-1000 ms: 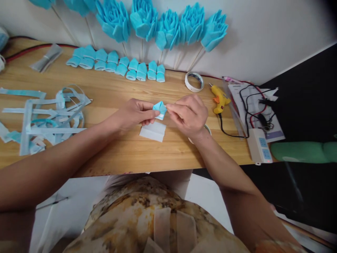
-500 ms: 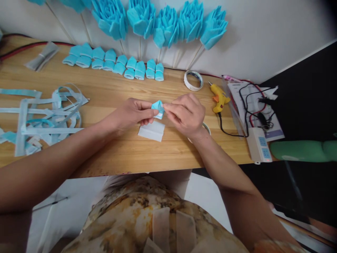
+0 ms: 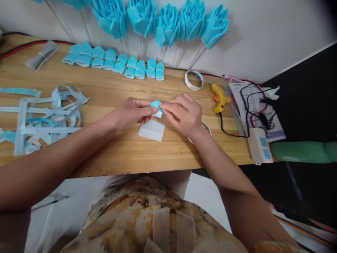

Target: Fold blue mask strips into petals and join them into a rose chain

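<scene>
A small folded blue fabric petal (image 3: 156, 104) is pinched between both hands above the table. My left hand (image 3: 135, 111) grips its left side, thumb on top. My right hand (image 3: 184, 114) pinches its right edge with thumb and forefinger; the exact fold under the fingertips is hidden. Just below my hands a pale blue-white fabric rectangle (image 3: 152, 130) lies flat on the wood. Beyond them stand rows of similar folded blue petals (image 3: 110, 59) in stacks of graded size.
Blue fabric flowers (image 3: 167, 26) on sticks lean at the wall. Tangled fabric strips (image 3: 50, 112) lie left. A tape roll (image 3: 187, 80), a yellow glue gun (image 3: 219, 98) with its cord and a power strip (image 3: 259, 146) are at right. Another ring (image 3: 207, 128) is partly behind my right wrist.
Both hands stay on the petal, and my right hand has shifted slightly left. The petal has turned a little in the fingers.
</scene>
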`<state>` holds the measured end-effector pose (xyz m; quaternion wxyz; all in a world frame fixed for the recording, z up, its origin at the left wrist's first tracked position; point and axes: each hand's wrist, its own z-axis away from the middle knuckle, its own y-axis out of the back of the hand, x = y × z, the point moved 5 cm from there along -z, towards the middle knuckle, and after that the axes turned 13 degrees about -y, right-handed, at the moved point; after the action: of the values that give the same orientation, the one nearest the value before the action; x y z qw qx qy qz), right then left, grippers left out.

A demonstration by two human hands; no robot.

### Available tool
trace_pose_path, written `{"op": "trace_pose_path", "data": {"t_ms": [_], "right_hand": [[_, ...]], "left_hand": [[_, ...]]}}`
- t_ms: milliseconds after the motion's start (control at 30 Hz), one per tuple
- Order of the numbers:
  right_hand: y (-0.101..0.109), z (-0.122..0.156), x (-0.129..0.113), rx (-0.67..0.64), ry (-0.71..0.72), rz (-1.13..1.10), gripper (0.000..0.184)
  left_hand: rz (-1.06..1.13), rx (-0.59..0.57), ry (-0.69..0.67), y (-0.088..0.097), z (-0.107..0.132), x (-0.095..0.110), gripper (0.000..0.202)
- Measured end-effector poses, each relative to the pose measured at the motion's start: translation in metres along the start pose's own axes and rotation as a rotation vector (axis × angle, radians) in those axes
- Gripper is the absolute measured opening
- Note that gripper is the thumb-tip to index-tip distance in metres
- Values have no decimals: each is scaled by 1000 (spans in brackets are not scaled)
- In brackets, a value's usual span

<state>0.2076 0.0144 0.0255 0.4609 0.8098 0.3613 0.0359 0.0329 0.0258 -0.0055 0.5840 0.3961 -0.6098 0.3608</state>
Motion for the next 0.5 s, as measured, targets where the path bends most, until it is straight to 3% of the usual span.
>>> {"op": "trace_pose_path", "data": {"t_ms": [300, 500], "right_hand": [[7, -3, -5, -56, 35, -87, 32], [7, -5, 4, -58, -284, -303, 37]], "left_hand": [[141, 0, 38, 0, 0, 8, 29], [-53, -22, -34, 3, -1, 14, 33]]}}
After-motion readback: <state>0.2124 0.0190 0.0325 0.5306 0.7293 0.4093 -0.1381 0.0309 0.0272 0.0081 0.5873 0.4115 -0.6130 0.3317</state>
